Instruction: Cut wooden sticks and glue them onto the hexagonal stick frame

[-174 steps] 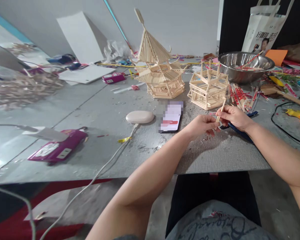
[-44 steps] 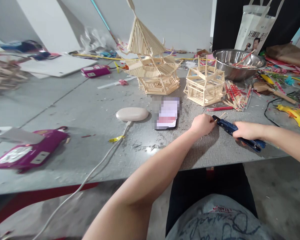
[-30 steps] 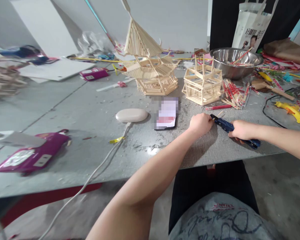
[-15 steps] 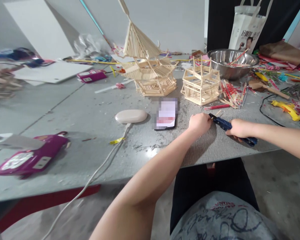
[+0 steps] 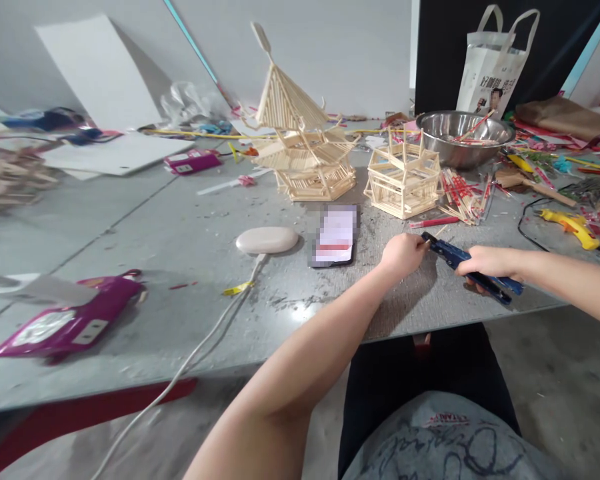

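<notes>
My right hand (image 5: 490,263) is wrapped round blue-handled pliers (image 5: 453,253), whose two handles stand apart at the rear end. Their dark jaws point left, toward my left hand (image 5: 404,253). That hand is closed in a pinch on a thin wooden stick (image 5: 441,231), mostly hidden by the fingers and the jaws. Just beyond the hands lies a red pen-like stick (image 5: 434,222). Behind it stands a small six-sided frame of wooden sticks (image 5: 404,180). Left of that is a taller stick pagoda (image 5: 305,147) with a pointed roof.
A phone (image 5: 336,235) and a white oval device (image 5: 267,240) with a cable lie left of my hands. Red-wrapped sticks (image 5: 464,193), a steel bowl (image 5: 465,137) and a yellow glue gun (image 5: 570,227) are on the right. A purple power strip (image 5: 105,310) lies far left.
The handles of the pliers have spread apart in my right hand. The view has tilted slightly upward, so everything sits a little lower; my left hand keeps its pinch beside the jaws.
</notes>
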Action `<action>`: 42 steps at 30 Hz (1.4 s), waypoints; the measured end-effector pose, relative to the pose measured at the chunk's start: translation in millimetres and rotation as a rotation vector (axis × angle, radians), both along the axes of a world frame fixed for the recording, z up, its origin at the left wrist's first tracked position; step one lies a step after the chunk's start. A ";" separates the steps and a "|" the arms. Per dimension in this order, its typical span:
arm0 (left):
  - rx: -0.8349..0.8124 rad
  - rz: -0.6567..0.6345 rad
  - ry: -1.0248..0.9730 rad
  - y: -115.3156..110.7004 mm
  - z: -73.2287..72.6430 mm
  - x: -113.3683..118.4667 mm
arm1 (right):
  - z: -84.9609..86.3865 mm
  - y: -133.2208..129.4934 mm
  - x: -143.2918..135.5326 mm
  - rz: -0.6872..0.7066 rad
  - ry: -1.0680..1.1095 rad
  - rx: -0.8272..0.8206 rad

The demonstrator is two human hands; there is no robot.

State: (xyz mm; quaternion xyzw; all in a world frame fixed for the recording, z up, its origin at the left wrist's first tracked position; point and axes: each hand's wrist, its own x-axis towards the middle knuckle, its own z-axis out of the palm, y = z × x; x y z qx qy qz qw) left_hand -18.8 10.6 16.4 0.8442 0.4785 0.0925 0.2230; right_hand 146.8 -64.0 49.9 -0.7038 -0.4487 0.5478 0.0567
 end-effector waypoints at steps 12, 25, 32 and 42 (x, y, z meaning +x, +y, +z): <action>0.069 0.026 0.181 -6.6 1.7 0.9 | -6.5 5.7 -10.8 0.126 -0.259 0.072; 0.111 0.033 0.161 -7.4 3.9 -0.7 | -1.3 4.1 -19.9 0.180 -0.410 0.134; 0.093 0.024 0.035 -4.7 2.5 -1.0 | -1.6 -0.9 -2.7 0.007 -0.002 -0.008; 0.266 0.074 0.091 -5.1 7.1 -2.9 | 12.1 4.9 -10.2 -0.052 0.083 0.027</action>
